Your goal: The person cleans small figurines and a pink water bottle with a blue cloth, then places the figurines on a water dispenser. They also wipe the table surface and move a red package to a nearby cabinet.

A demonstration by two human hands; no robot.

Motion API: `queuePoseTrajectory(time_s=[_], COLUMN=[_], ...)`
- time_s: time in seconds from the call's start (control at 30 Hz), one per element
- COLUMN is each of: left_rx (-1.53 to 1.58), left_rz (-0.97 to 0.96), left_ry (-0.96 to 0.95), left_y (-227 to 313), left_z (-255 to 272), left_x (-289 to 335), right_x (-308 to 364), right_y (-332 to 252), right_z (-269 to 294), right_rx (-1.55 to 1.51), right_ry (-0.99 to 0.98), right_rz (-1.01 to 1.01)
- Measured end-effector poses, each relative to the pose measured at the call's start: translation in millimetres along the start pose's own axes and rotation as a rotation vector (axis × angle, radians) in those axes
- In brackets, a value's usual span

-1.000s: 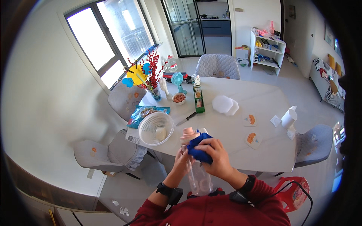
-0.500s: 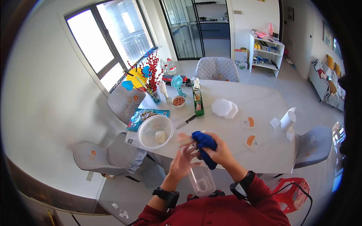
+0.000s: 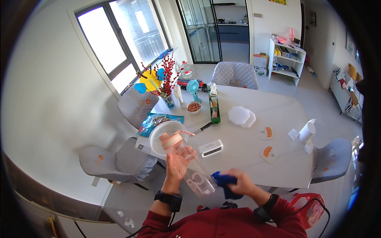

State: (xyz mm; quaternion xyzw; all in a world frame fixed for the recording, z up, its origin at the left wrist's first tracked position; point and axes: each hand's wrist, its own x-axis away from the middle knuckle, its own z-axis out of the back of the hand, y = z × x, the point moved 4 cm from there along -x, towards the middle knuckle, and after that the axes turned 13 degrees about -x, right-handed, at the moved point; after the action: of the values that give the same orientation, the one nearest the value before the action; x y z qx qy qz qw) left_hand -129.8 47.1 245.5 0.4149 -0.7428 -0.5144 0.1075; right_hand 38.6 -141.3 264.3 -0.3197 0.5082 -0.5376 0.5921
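Clear plastic bottle point(image 3: 190, 166) with a pink lid, held tilted over the near edge of the white table point(image 3: 246, 154). The left hand point(image 3: 176, 164) wraps its mid-body; the right hand point(image 3: 238, 183) is clenched on a blue cloth point(image 3: 224, 183) against the bottle's base. The bottle looks empty, so probably light, rigid and smooth, likely slippery if wet; the ribless barrel seems the surest hold. Beyond the bottle on the table: a white perforated basket point(image 3: 164, 133), a small white box point(image 3: 210, 148) and a black-handled knife point(image 3: 203, 127).
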Motion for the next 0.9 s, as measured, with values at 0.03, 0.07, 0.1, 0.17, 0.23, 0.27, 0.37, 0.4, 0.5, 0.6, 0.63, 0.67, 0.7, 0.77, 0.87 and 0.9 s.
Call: queuePoseTrajectory(time_s=[0.03,0.07,0.1,0.17,0.23,0.27,0.37,0.4,0.5,0.6,0.63,0.67,0.7,0.77,0.87,0.9], left_rx=[0.076,0.156,0.228,0.232,0.363,0.477,-0.021,-0.051,-0.042,-0.019,-0.004,0.013,-0.053,-0.115,-0.019,0.069], left_rz=[0.055,0.106,0.157,0.225,0.282,0.263,0.164,0.107,-0.018,-0.067,-0.063,-0.066,-0.071,-0.037,-0.031,-0.020], left_ry=[-0.017,-0.035,-0.101,-0.125,-0.161,-0.268,0.076,0.057,-0.008,0.069,0.096,0.120,0.155,0.221,0.264,0.271], left_y=[2.0,1.4,-1.7,-16.5,-37.3,-43.2,-56.0,-50.0,-30.1,-18.7,-17.1,-15.9,-14.6,-14.2,-15.7,-17.7], left_z=[-0.2,-1.9,-7.1,-17.0,-31.0,-40.8,-43.5,-46.6,-58.8,-60.3,-56.5,-51.6,-45.1,-30.0,-14.1,-11.6], left_x=[0.4,0.5,2.1,6.1,10.3,13.1,14.2,12.7,12.0,9.4,5.1,1.1,-2.2,-6.4,-13.8,-15.8], right_x=[-3.1,-8.3,-15.3,-28.5,-47.4,-53.1,-59.4,-60.3,-58.2,-51.7,-48.2,-44.2,-38.8,-28.2,-19.3,-14.3], right_y=[2.6,9.2,2.1,-17.0,-39.5,-47.6,-52.1,-47.6,-24.6,-15.0,-11.7,-9.7,-8.0,-3.3,7.4,23.4], right_z=[6.8,14.9,20.0,24.6,11.2,2.2,-6.9,-6.0,-1.9,-3.2,-4.0,-5.3,-5.3,-5.7,0.3,0.8], right_rx=[-0.089,-0.152,-0.246,-0.274,-0.058,0.163,0.259,0.155,-0.212,-0.195,-0.157,-0.098,-0.036,0.046,-0.305,-0.505], right_ry=[0.087,0.179,0.210,0.240,0.250,0.217,0.293,0.319,0.350,0.268,0.240,0.205,0.168,0.093,0.067,0.022], right_rz=[-0.020,-0.188,-0.076,0.097,0.305,0.343,0.329,0.296,0.151,0.228,0.214,0.212,0.212,0.186,0.115,-0.259])
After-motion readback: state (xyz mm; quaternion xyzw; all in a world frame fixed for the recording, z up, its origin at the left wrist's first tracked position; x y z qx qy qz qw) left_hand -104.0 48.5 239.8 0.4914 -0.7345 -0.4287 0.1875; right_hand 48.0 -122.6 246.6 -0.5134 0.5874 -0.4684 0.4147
